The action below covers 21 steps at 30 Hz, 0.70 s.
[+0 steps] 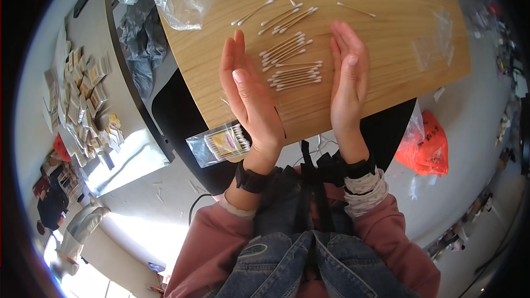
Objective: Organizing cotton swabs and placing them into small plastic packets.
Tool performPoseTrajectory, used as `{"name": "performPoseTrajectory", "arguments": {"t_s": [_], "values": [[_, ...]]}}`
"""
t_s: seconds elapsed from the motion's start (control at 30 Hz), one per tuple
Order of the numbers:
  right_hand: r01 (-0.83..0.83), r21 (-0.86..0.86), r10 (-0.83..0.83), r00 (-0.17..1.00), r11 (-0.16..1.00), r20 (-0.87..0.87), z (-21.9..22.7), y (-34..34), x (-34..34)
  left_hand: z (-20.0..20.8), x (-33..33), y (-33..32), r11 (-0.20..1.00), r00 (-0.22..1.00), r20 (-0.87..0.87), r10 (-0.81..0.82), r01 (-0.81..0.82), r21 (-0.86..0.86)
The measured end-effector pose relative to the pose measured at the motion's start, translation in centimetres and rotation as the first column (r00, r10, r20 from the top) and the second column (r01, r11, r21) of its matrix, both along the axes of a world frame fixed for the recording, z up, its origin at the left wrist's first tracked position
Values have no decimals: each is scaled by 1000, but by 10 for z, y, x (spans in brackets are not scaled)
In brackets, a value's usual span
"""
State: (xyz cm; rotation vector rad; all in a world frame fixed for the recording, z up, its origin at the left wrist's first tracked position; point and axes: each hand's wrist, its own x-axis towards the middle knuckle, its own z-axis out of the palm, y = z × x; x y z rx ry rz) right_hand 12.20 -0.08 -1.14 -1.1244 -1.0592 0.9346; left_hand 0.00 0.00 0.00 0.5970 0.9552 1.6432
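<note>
My left hand (248, 93) is held upright on its edge at the left of the loose cotton swabs (297, 75). Across from it, my right hand (349, 74) stands the same way, palm facing inward. Both have their fingers stretched out and hold nothing. Between them the swabs lie in rough rows on the wooden table (397, 27), with more scattered beyond the fingertips. A clear packet of cotton swabs (225, 142) with a yellow label sits by my left wrist at the table's near left edge.
Crumpled clear plastic (185, 0) covers the table's far left corner. A flat clear bag (433, 44) rests near its right edge. Many small packs (83, 91) are piled on another table at left. On the floor at right sits a red plastic bag (426, 146).
</note>
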Motion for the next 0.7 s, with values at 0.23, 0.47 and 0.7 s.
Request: {"name": "performPoseTrajectory", "arguments": {"t_s": [0.23,0.47,0.7], "values": [[65,-216,37,899,974,436,28,-1,16,18,-30,1,989,508,-849,-143,48,-138],[-117,-38,111,710,992,695,15,5,18,7,-47,9,973,204,-965,-163,196,-123],[-88,-3,67,741,996,668,10,4,5,11,-40,16,959,265,-939,-221,234,-159]]}}
